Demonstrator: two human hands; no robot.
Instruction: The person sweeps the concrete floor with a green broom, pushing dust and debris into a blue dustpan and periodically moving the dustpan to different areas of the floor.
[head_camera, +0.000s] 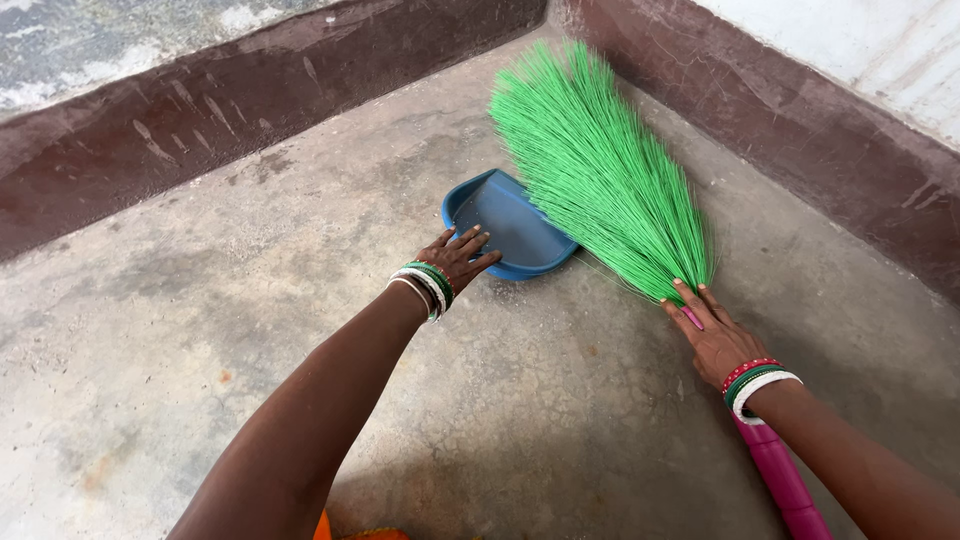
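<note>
Looks like a plain room or porch corner of a modest home. Bare cement floor (300, 330), grey, mottled and finely cracked, dusty in patches. Two walls meeting at a corner at the top, each with a dark maroon painted skirting band (200, 120) along the base, scuffed and scratched; above it, whitewashed plaster (880, 50), worn and flaking on the left side. Household cleaning gear on the floor near that corner: a blue plastic dustpan (505, 225) and a green-bristled broom (600, 170) with a pink handle.
</note>
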